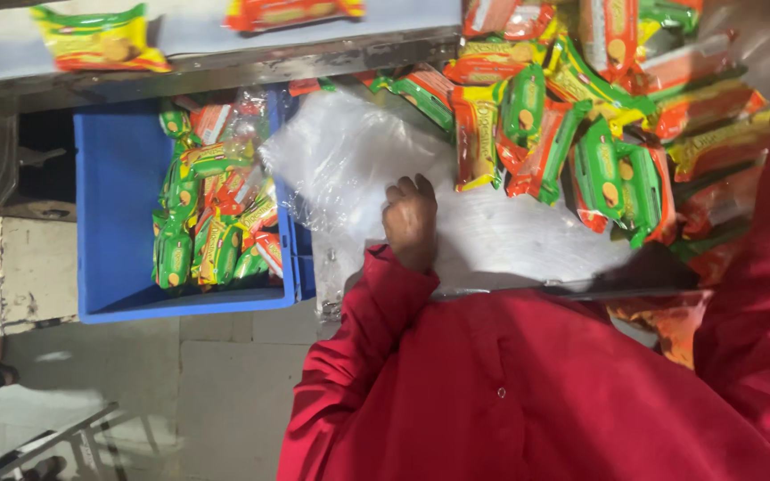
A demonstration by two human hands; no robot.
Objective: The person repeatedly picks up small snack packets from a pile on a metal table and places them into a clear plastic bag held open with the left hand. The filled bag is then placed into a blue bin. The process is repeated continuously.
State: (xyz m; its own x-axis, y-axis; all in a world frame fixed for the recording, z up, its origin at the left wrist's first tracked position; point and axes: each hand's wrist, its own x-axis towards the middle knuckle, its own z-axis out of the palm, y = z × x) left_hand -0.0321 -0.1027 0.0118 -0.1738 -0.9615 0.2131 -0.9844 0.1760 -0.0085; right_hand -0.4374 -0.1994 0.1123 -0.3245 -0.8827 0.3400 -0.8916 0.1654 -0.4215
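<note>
Setting: packing counter [528, 245] of pale metal, viewed from above; tiled floor [135, 383] lower left of the hand.
Far left of hand: blue crate [109, 196] below the counter edge, part filled with green, yellow and red snack packets [211, 218].
Just left of hand: clear plastic bag [340, 160], crumpled, lying on the counter and spilling toward the crate; its long axis runs from the hand up and leftward.
Hand in view: one hand [410, 221] in a red sleeve [376, 312], knuckles up, fingers curled down onto the bag's near edge. Which hand it is cannot be told; it appears to be the left.
Hand state: narrow, loosely closed, pressing or pinching the film; the exact grip is hidden.
Other hand: not in view.
Right of hand: loose heap of packets [581, 116] on the counter, near but apart.
Above hand: conveyor belt [189, 31] carrying single packets.
</note>
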